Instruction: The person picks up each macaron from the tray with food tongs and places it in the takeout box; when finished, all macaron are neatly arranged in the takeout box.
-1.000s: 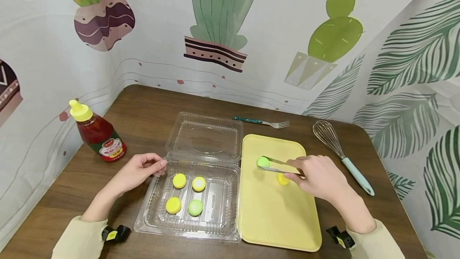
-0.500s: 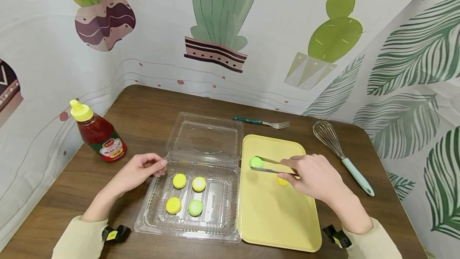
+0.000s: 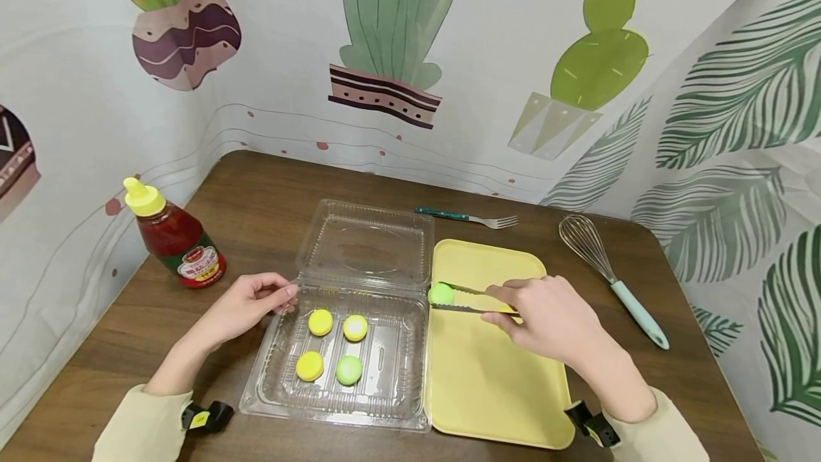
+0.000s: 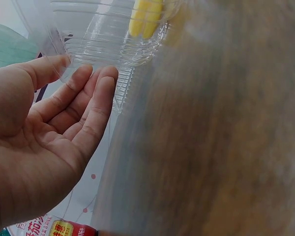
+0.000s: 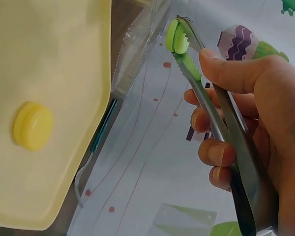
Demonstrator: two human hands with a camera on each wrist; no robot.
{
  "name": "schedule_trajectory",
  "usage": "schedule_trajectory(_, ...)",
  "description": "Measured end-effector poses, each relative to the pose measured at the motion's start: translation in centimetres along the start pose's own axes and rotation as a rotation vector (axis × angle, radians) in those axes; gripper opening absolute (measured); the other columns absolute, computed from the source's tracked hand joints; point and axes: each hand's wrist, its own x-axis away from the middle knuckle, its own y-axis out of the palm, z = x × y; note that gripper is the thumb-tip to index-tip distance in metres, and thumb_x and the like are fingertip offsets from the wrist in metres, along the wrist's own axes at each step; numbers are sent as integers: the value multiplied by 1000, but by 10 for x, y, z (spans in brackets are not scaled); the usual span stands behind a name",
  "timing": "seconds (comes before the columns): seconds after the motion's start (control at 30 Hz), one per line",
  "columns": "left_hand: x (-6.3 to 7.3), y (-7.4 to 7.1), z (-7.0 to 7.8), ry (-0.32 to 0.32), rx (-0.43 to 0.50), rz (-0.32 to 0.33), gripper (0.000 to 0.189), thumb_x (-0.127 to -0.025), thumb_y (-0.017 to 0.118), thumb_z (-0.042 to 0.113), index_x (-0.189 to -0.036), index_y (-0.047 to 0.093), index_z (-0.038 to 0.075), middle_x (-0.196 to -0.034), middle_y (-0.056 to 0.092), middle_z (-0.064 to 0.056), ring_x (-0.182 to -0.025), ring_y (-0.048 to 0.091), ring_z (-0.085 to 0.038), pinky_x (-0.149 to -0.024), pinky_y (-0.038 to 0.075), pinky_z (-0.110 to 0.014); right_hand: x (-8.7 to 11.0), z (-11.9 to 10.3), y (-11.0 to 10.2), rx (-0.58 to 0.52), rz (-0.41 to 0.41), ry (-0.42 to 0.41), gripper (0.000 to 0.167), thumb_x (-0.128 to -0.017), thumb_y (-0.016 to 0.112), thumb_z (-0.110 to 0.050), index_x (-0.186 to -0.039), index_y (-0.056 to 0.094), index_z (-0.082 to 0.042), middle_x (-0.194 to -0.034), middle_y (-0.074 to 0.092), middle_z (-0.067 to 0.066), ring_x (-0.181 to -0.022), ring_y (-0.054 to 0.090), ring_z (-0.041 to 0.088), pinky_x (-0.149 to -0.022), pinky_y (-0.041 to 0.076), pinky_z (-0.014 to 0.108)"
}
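My right hand [image 3: 545, 319] grips metal tongs [image 5: 241, 157], whose serrated tips pinch a green macaron [image 3: 441, 294]. In the head view that macaron overlaps the left edge of the yellow tray [image 3: 500, 391], beside the hinged clear plastic container [image 3: 391, 405]. My left hand [image 3: 253, 301] pinches the container's left rim between thumb and fingers, near the hinge. Inside the container lie three yellow macarons [image 3: 310, 366] and one green macaron [image 3: 349, 370]. Another yellow macaron [image 5: 33, 126] sits on the tray, hidden behind my right hand in the head view.
A red sauce bottle [image 3: 182, 244] with a yellow cap stands at the left. A fork [image 3: 465, 218] lies behind the tray and a whisk [image 3: 609, 276] to its right. The container's raised lid [image 3: 368, 244] leans open at the back. A patterned cloth [image 3: 276, 34] hangs behind the table.
My right hand has moved left with the tongs and the green macaron, from over the tray's middle to its left edge. My left hand has stayed in place.
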Motion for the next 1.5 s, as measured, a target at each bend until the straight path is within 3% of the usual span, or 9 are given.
schedule_trajectory(0.17,0,0,1,6,12,-7,22,-101,62,18,-103,67,-3,-88,71,-10,-79,66,-17,-70,55,-28,-3,-8,0,-2,9,-28,31,-85,78,-40,-102,77,-14,-78,66,-10,-48,44,2,-46,39,25)
schedule_trajectory(0.47,0,0,0,9,22,-9,22,-101,61,17,-103,67,-3,-89,71,-10,-80,68,-18,-71,55,-27,-7,-20,7,3,10,-93,26,-84,78,-40,-95,73,-17,-64,47,-16,-49,39,1,-49,39,25)
schedule_trajectory(0.97,0,1,1,-18,-2,-9,24,-101,62,21,-103,68,-2,-88,71,-9,-79,67,-18,-70,55,-28,-11,-37,17,-3,-46,-135,28,-85,77,-42,-98,73,-17,-69,57,-13,-49,48,7,-50,45,33)
schedule_trajectory(1.33,0,1,0,-30,-4,-10,25,-101,62,22,-103,67,-2,-88,71,-10,-79,66,-19,-70,54,-29,-13,-48,25,-32,-102,-169,25,-85,76,-42,-81,63,-21,-63,46,-16,-49,36,1,-48,40,30)
schedule_trajectory(1.5,0,1,1,-32,-1,-12,26,-101,62,23,-104,67,-2,-89,70,-10,-80,66,-19,-70,54,-28,-14,-53,27,-33,-107,-197,25,-86,75,-42,-80,63,-21,-63,45,-16,-49,37,0,-48,40,30)
